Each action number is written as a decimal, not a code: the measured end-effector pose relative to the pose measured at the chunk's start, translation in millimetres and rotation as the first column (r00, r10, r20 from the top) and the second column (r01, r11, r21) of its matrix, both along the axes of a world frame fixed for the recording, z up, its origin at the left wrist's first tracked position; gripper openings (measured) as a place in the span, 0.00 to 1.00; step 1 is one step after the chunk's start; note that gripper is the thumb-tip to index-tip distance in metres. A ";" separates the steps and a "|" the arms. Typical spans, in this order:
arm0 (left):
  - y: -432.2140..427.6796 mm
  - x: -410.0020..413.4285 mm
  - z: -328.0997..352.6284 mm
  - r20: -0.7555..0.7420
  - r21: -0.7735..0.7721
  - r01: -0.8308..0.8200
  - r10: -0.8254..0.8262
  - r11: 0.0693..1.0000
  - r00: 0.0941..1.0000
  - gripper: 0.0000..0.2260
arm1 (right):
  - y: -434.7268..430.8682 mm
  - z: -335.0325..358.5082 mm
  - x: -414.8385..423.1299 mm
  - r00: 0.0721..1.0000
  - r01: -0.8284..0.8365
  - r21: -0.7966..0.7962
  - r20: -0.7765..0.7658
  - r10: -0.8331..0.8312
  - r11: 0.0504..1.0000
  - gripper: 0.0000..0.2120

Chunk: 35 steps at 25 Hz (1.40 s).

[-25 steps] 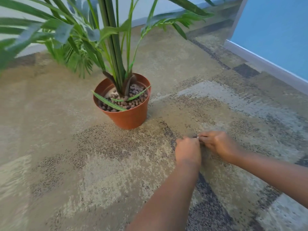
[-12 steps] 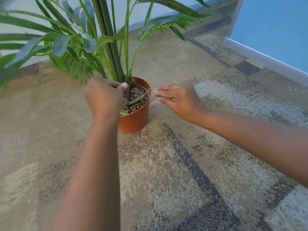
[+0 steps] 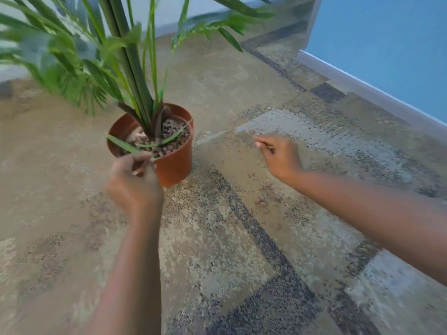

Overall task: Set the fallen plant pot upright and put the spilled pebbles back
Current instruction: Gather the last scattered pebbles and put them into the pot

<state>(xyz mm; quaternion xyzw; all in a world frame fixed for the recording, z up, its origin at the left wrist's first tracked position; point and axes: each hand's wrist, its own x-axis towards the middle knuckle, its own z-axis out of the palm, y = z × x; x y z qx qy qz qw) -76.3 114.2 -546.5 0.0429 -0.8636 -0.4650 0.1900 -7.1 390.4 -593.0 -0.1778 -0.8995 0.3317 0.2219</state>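
The terracotta plant pot (image 3: 175, 163) stands upright on the carpet, with brown pebbles (image 3: 169, 139) inside around the green palm stems (image 3: 135, 76). My left hand (image 3: 134, 182) hovers at the pot's near rim with its fingers curled in; I see nothing in it. My right hand (image 3: 280, 158) is to the right of the pot, above the carpet, fingers stretched toward the pot and holding nothing visible. A few spilled pebbles (image 3: 263, 204) lie on the carpet below my right forearm.
Patterned beige and dark grey carpet (image 3: 217, 262) covers the floor. A blue wall with a white skirting board (image 3: 362, 85) runs along the right. Long palm leaves (image 3: 60, 56) spread out over the left and the top.
My left hand has drawn back from over the pot to its near rim. My right hand has moved right, away from the pot. The leaves are shaking.
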 end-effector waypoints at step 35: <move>34.8 4.5 29.2 -0.122 0.162 -0.020 0.040 0.987 0.992 0.06 | -103.7 56.5 -21.4 0.917 -0.370 0.043 -0.139 0.373 0.928 0.11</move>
